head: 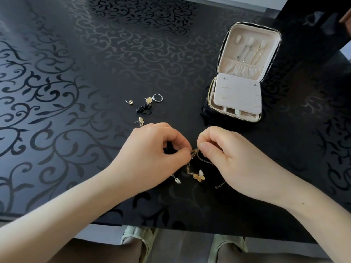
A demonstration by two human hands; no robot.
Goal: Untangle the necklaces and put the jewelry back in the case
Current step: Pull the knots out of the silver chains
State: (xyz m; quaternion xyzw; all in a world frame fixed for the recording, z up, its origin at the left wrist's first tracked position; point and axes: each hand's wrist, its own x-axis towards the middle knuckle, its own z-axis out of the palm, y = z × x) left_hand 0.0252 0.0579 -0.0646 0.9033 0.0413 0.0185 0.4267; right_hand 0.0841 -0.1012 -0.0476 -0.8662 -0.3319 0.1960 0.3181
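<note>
Just above the black table, my left hand [159,150] and my right hand [224,150] pinch a knot of tangled gold necklaces [195,151] between their fingertips. From the knot thin chains hang down to a gold and white butterfly pendant [199,176], a small white pendant [178,180] and a clasp end [221,184]. The black jewelry case [245,31] stands open at the right, cream inside. Two necklaces hang in its lid, and a padded earring panel [237,93] covers the base.
Beyond my left hand lie loose pieces: a gold stud [130,102], a gold earring [148,100], a silver ring [158,97], a black beaded piece [143,107] and another gold earring [140,120]. The table's front edge [171,227] runs just above my knees.
</note>
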